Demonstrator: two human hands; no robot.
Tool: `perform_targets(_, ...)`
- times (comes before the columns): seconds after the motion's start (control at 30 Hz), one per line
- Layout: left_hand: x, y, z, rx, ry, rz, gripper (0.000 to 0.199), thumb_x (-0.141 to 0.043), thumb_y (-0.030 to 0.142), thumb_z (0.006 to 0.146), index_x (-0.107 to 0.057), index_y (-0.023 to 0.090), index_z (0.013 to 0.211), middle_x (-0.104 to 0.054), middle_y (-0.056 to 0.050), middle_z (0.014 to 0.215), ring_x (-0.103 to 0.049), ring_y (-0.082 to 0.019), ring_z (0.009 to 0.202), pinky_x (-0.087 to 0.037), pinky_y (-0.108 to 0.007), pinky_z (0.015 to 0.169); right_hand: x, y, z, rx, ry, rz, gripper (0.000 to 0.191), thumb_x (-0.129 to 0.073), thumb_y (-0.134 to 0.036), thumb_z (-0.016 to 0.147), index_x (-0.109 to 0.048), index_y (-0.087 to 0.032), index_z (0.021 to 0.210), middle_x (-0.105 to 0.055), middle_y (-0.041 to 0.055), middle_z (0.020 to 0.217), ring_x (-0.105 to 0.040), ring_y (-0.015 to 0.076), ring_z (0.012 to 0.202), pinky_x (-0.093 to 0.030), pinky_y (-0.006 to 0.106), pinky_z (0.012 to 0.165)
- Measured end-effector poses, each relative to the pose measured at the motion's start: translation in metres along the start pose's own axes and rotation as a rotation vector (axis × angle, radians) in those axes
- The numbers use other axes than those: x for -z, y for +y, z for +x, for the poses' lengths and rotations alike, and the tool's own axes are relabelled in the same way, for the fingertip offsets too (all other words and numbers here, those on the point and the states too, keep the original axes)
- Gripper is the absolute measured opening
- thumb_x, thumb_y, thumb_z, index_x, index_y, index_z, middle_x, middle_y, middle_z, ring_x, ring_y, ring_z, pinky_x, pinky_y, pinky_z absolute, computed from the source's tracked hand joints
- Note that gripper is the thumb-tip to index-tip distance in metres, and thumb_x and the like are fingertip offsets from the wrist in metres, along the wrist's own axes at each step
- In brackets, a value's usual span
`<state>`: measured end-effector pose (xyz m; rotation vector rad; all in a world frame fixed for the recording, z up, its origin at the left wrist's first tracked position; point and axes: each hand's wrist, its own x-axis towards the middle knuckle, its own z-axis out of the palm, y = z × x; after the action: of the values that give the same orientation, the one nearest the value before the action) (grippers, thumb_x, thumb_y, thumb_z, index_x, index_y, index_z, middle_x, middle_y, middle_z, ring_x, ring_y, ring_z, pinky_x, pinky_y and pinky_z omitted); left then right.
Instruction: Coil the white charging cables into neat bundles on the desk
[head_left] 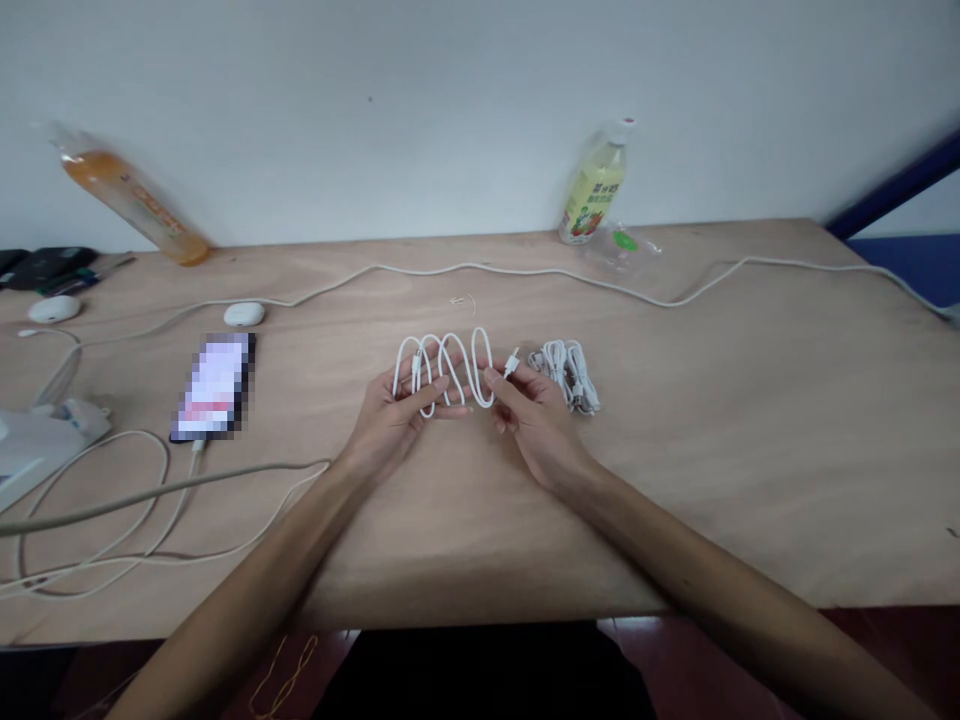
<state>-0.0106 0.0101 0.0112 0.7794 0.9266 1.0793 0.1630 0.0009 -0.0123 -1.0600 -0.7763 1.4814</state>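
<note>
A white USB cable (450,375) hangs in loose, wavy coils between my two hands, above the wooden table (720,480). My left hand (397,405) is closed on the coils at the left, thumb on top and fingers beneath. With thumb and fingers, my right hand (532,410) pinches the cable near its plug (512,361), which points up. Just past my right hand lie bundled white cables (566,372), partly hidden by it. A small white twist tie (465,301) rests on the table beyond my hands.
Left of my hands lie a phone (214,390) with a cable plugged in, a white earbud case (244,314) and tangled cords (157,490). An orange drink bottle (142,205) and a yellow-green bottle (596,185) stand by the wall. A long white cord (555,271) crosses the back.
</note>
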Motion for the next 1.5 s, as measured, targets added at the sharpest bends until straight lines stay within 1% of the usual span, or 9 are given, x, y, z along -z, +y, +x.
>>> perform_targets(0.23,-0.0025,0.0028,-0.0011,0.008,-0.004,-0.026,0.069,-0.078,0.010,0.094,-0.062,0.022,0.159,-0.079,-0.017,0.142,-0.082,-0.037,0.120,-0.076,-0.038,0.085,0.0000,0.0001,-0.0003,-0.006,-0.010,0.004,0.041,-0.097,-0.054,0.072,-0.083,-0.023,0.096,-0.070,0.0000,0.089,-0.049,0.0100,0.065,-0.040,0.025,0.049)
perform_targets(0.33,-0.0024,0.0034,-0.0010,0.027,0.006,-0.056,0.062,-0.072,0.010,0.099,-0.062,0.020,0.159,-0.078,-0.018,0.144,-0.081,-0.036,0.121,-0.075,-0.040,0.088,0.0002,0.0008,0.0003,-0.003,-0.012,0.007,0.039,-0.097,-0.053,0.072,-0.083,-0.024,0.094,-0.070,0.0005,0.090,-0.051,0.0111,0.068,-0.041,0.024,0.050)
perform_targets(0.43,-0.0029,0.0044,-0.0008,0.041,0.027,-0.108,0.057,-0.069,0.011,0.102,-0.064,0.020,0.158,-0.077,-0.019,0.145,-0.081,-0.036,0.121,-0.074,-0.044,0.095,0.0002,0.0010,0.0006,-0.001,-0.010,0.000,0.036,-0.096,-0.052,0.073,-0.083,-0.024,0.093,-0.071,0.0011,0.091,-0.051,0.0115,0.068,-0.041,0.024,0.050)
perform_targets(0.53,-0.0047,0.0062,-0.0009,0.052,0.045,-0.142,0.053,-0.064,0.010,0.104,-0.065,0.019,0.157,-0.078,-0.019,0.143,-0.083,-0.035,0.118,-0.072,-0.047,0.098,0.0000,0.0008,0.0006,-0.008,0.001,0.005,0.037,-0.096,-0.052,0.072,-0.083,-0.024,0.093,-0.071,0.0014,0.093,-0.050,0.0114,0.067,-0.041,0.025,0.050)
perform_targets(0.63,-0.0056,0.0071,-0.0008,0.064,0.051,-0.149,0.050,-0.060,0.010,0.106,-0.065,0.017,0.156,-0.080,-0.019,0.140,-0.084,-0.035,0.115,-0.073,-0.048,0.097,-0.0003,0.0000,0.0004,-0.011,0.005,0.016,0.039,-0.098,-0.053,0.069,-0.084,-0.025,0.093,-0.071,0.0013,0.093,-0.051,0.0119,0.069,-0.041,0.024,0.050)
perform_targets(0.9,-0.0040,0.0063,0.0009,0.067,0.069,-0.169,0.048,-0.052,0.012,0.110,-0.063,0.013,0.156,-0.080,-0.021,0.137,-0.084,-0.034,0.114,-0.073,-0.048,0.096,-0.0007,-0.0005,-0.0002,-0.008,-0.005,0.022,0.038,-0.097,-0.051,0.071,-0.085,-0.025,0.096,-0.073,0.0024,0.096,-0.053,0.0127,0.073,-0.041,0.023,0.051)
perform_targets(1.07,-0.0049,0.0071,0.0003,0.070,0.064,-0.177,0.049,-0.052,0.012,0.110,-0.062,0.014,0.157,-0.080,-0.021,0.138,-0.083,-0.035,0.116,-0.072,-0.048,0.097,-0.0006,0.0003,0.0005,0.002,-0.005,0.012,0.035,-0.095,-0.051,0.073,-0.085,-0.026,0.096,-0.073,0.0025,0.094,-0.053,0.0137,0.073,-0.040,0.025,0.051)
perform_targets(1.3,-0.0035,0.0061,0.0002,0.071,0.052,-0.189,0.052,-0.061,0.014,0.107,-0.061,0.018,0.159,-0.077,-0.020,0.144,-0.081,-0.037,0.120,-0.071,-0.050,0.099,-0.0020,-0.0012,0.0000,-0.001,0.003,0.007,0.037,-0.096,-0.052,0.070,-0.084,-0.026,0.092,-0.072,0.0023,0.093,-0.051,0.0131,0.070,-0.040,0.024,0.050)
perform_targets(1.5,-0.0039,0.0064,0.0002,0.072,0.058,-0.187,0.050,-0.058,0.013,0.108,-0.061,0.016,0.158,-0.078,-0.021,0.143,-0.082,-0.036,0.118,-0.072,-0.050,0.099,-0.0018,-0.0020,-0.0003,-0.001,0.000,0.004,0.036,-0.096,-0.052,0.070,-0.083,-0.025,0.090,-0.071,0.0017,0.091,-0.051,0.0131,0.071,-0.040,0.024,0.051)
